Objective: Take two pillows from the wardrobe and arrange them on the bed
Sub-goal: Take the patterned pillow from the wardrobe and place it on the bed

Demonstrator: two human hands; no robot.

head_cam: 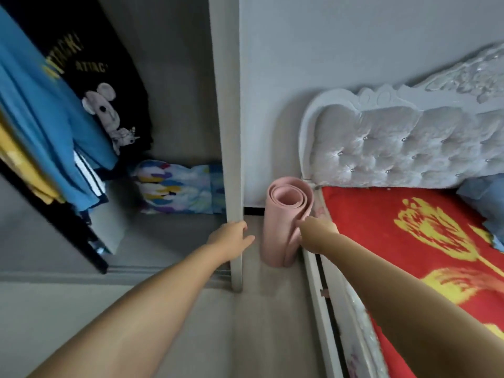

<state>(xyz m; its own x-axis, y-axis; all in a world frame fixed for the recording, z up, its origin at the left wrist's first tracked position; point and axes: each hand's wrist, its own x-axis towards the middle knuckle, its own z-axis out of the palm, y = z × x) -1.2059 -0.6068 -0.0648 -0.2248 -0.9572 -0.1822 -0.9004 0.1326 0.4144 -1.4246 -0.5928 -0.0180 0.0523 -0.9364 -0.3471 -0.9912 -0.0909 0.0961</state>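
Clothes (41, 105) hang at the far left of the open wardrobe (174, 77), and they could drag along with anything we pull out past them. Low on the wardrobe floor lies a pillow (174, 188) in a painted blue, yellow and white cover; we see only one, so the second may sit hidden, and groping for it risks knocking the clothes off. Our left hand (231, 238) curls round the edge of the door (231, 132), holding it; if that door slides while we lean in, fingers get pinched. Beside it stands a pink mat (283, 222), rolled and upright between door and bed (409, 241). Our right hand (317, 230) rests against its side, fingers hidden behind the roll, so we cannot tell whether it grips. A nudge there tips the mat into our path. Neither hand has the pillow yet, and the bed with its red cover waits at right
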